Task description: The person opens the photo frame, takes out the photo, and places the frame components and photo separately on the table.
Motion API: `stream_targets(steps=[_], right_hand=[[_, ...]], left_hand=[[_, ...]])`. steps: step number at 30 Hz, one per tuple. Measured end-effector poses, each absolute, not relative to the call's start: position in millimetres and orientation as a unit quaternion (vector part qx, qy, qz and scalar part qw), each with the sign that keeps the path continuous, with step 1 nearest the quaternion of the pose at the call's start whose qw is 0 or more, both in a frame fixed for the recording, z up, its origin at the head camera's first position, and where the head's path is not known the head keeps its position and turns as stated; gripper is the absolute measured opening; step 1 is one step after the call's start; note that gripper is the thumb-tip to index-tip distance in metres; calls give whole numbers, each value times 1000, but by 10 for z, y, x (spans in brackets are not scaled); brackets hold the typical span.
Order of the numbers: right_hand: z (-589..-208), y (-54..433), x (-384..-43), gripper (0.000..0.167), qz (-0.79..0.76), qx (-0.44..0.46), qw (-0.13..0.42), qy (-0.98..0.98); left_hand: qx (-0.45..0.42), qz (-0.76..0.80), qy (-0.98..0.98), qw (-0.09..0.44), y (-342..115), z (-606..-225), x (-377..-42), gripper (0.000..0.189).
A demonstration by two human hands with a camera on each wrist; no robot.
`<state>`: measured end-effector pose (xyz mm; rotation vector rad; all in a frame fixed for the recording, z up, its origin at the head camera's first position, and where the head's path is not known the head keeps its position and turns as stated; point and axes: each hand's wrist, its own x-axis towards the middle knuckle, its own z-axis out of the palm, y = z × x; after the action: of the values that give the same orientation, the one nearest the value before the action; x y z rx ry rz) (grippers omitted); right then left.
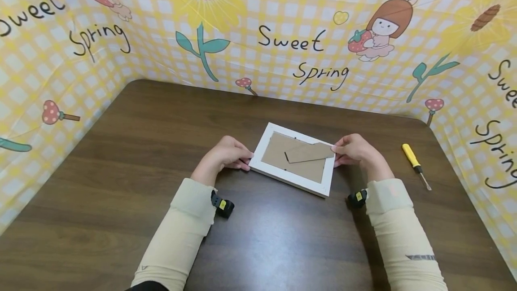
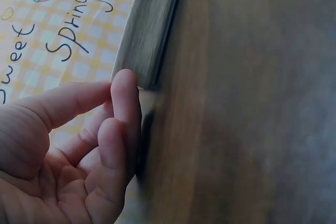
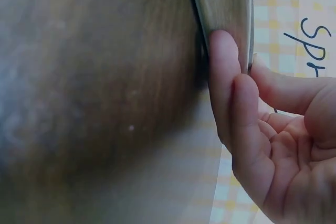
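A white picture frame lies back side up between the two hands, tilted across the middle of the head view. Its brown backing board shows, with a folded easel stand on it. At the left end, my left hand pinches the frame's corner between thumb and fingers. My right hand holds the opposite end, its thumb on the white border near the stand. In the left wrist view the frame's side rises from the fingertips; the right wrist view shows fingers under its edge.
On the dark wooden table, a yellow-handled screwdriver lies to the right of my right hand. A yellow checked cloth with printed flowers and lettering walls the table at the back and sides.
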<state>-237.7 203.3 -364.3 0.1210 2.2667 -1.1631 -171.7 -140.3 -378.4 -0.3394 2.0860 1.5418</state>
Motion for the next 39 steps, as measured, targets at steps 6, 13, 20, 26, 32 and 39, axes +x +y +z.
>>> stream_targets(steps=[6, 13, 20, 26, 32, 39], right_hand=[[-3663, 2029, -2334, 26, -449, 43, 286, 846], [-3681, 2033, -2292, 20, -464, 43, 274, 841], [-3710, 2029, -2242, 20, -477, 57, 269, 835], [-3722, 2061, -2188, 20, -492, 63, 274, 824], [-3744, 2167, -2132, 19, -501, 65, 291, 812], [-3710, 2178, -2130, 18, -502, 57, 304, 807]], left_hand=[[-121, 564, 775, 259, -1410, -3770, -1735, 24], [-121, 563, 781, 241, -1377, -3785, -1775, 22], [-132, 559, 784, 237, -1389, -3804, -1797, 23], [-126, 558, 787, 229, -1391, -3796, -1840, 24], [-119, 552, 799, 206, -1348, -3821, -1804, 24], [-131, 553, 802, 187, -1367, -3830, -1798, 22]])
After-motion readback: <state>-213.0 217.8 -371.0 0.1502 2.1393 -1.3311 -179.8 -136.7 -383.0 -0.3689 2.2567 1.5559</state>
